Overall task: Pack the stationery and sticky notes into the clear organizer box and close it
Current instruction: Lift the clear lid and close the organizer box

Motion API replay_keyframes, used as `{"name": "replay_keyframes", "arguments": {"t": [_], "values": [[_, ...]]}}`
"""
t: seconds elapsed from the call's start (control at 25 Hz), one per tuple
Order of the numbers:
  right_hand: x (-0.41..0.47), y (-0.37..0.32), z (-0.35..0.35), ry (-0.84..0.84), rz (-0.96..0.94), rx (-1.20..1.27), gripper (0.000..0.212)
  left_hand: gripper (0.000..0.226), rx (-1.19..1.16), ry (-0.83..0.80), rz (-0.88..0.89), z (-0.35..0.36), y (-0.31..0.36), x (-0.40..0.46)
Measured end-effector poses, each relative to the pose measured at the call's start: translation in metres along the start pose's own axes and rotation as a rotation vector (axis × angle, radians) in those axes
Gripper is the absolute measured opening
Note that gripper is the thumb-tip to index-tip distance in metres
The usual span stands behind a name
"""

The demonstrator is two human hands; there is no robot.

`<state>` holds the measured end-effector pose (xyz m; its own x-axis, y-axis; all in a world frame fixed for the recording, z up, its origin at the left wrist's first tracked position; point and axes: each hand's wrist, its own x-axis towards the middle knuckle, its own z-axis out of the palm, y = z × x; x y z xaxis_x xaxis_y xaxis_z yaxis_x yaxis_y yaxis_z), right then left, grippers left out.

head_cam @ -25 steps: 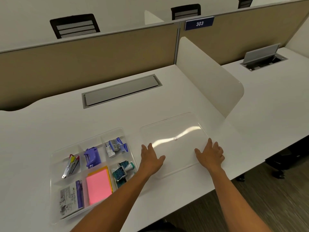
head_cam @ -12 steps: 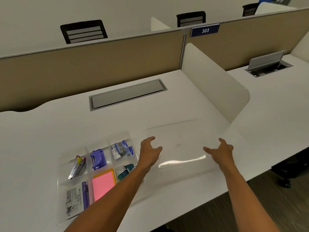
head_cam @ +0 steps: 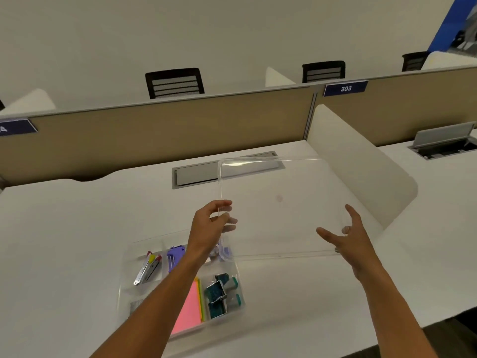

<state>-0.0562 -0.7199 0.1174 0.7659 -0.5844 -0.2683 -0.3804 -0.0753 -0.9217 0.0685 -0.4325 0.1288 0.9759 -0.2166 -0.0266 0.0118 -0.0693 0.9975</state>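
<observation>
Lifted off the tabletop (head_cam: 77, 228) since the earlier frame, the clear lid (head_cam: 278, 208) is held edgewise between both hands (head_cam: 210, 226) (head_cam: 348, 236), the left pinching, the right loosely cupping; slippage or misalignment over the organizer box (head_cam: 124, 293) is risked.

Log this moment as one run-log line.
lid: lifted, off box | left hand: grips lid's left edge | right hand: holds right edge | organizer box: open, packed

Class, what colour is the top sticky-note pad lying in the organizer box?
Pink, with yellow-green edges of other pads beside it; the head view shows it.
</observation>
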Motion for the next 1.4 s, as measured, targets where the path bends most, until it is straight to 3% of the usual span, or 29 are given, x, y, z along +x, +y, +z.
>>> {"name": "replay_keyframes", "arguments": {"t": [0.08, 0.2, 0.36, 0.6, 0.68, 0.76, 0.84, 1.0, 1.16, 1.28, 1.4], "values": [[-0.008, -0.018, 0.017, -0.04, -0.046, -0.015, 0.104, 0.031, -0.014, -0.005, 0.054, -0.028, 0.007, -0.007], [-0.022, -0.041, 0.045, -0.064, -0.12, 0.011, 0.087, 0.054, -0.091, -0.046, 0.152, -0.076, 0.016, -0.021], [-0.038, -0.071, 0.077, -0.098, -0.181, 0.086, 0.07, 0.051, 0.128, -0.057, 0.26, -0.137, 0.019, -0.034], [-0.07, -0.105, 0.118, -0.151, -0.282, 0.084, 0.04, 0.035, 0.368, 0.274, 0.496, -0.193, 0.03, -0.046], [-0.086, -0.12, 0.128, -0.175, -0.349, 0.219, 0.021, 0.032, 0.356, 0.349, 0.536, -0.205, 0.036, -0.05], [-0.101, -0.133, 0.134, -0.192, -0.42, 0.429, 0.025, 0.022, 0.23, 0.365, 0.552, -0.212, 0.044, -0.057], [-0.113, -0.142, 0.14, -0.196, -0.502, 0.52, 0.035, 0.015, 0.143, 0.392, 0.55, -0.215, 0.051, -0.064], [-0.106, -0.121, 0.166, -0.154, -0.498, 0.116, 0.045, 0.014, 0.002, 0.411, 0.522, -0.211, 0.063, -0.076], [-0.097, -0.085, 0.186, -0.115, -0.443, -0.018, 0.038, 0.016, -0.188, 0.401, 0.27, -0.219, 0.062, -0.076], [-0.097, -0.07, 0.187, -0.121, -0.395, 0.002, 0.04, 0.048, -0.363, 0.26, 0.103, -0.232, 0.049, -0.074], [-0.101, -0.052, 0.192, -0.16, -0.306, 0.05, 0.038, 0.068, -0.356, 0.065, 0.052, -0.247, 0.022, -0.079]]}}
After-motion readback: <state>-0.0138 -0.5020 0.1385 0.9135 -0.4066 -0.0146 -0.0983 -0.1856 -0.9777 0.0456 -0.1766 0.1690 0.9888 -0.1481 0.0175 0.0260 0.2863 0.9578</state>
